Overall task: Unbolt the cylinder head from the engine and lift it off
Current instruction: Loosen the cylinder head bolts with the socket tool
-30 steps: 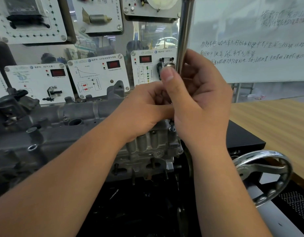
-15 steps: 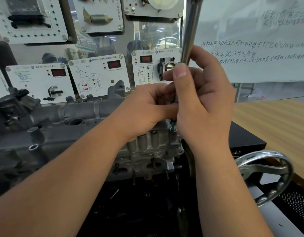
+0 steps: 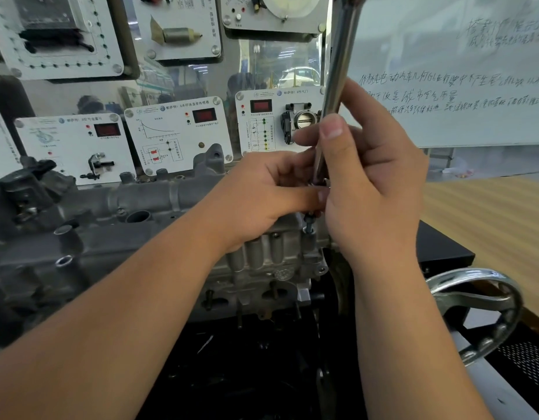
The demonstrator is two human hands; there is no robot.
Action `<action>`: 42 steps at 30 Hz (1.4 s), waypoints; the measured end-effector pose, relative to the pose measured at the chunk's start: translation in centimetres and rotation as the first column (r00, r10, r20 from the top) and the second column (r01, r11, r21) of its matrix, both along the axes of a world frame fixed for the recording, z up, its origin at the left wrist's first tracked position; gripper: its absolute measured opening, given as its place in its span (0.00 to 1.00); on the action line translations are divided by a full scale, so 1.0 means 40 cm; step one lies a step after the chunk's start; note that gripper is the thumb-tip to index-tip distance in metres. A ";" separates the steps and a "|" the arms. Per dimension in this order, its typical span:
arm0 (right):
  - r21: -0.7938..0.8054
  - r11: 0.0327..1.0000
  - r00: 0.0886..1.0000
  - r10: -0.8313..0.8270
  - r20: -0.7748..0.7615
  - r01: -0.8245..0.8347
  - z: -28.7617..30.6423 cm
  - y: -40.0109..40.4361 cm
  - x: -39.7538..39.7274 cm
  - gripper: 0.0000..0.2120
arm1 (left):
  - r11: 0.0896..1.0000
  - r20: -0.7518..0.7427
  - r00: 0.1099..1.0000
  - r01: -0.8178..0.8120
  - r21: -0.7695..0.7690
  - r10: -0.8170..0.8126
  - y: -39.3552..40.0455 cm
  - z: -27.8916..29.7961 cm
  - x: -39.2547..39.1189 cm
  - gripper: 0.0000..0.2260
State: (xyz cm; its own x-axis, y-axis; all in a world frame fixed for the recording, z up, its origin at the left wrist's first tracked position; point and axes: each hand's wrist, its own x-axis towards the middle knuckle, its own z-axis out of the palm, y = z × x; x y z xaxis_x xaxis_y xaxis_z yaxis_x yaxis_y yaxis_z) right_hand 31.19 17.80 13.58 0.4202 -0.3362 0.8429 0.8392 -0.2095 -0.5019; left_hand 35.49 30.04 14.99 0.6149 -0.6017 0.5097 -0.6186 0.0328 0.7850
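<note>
Scene: a person stands over an engine on a stand and works a long chrome wrench handle with both bare hands, seen from a head camera.
Right hand: its grip is curled round the lower part of the handle, thumb laid along the shaft and pointing up.
Left hand: its fingertips are pinched on the small driver end just below the right-hand grip; what exactly they hold is hidden by the fingers.
Bolt: a dark bolt head and socket show directly under the two grips, standing at the near right corner of the head.
Cylinder head: the grey casting sits bolted on the engine, stretching away to the left of the grips and slightly beyond them.
Handwheel: a chrome wheel on the stand, below and to the right of the right-hand grip.
Tabletop: a wooden surface to the right, beyond the right wrist.
Risk: the handle leans off vertical, so the socket may sit crooked, slip off and round the bolt. A sudden slip could also throw the knuckles against the casting.
Change: compared with a second ago, the handle has tilted further to the right at its top, and the right thumb sits higher on the shaft.
</note>
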 end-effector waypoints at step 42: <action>0.068 0.997 0.999 -0.045 0.018 0.043 0.003 0.018 -0.005 0.06 | 0.992 0.128 0.986 -0.115 0.047 0.108 -0.004 0.003 0.007 0.10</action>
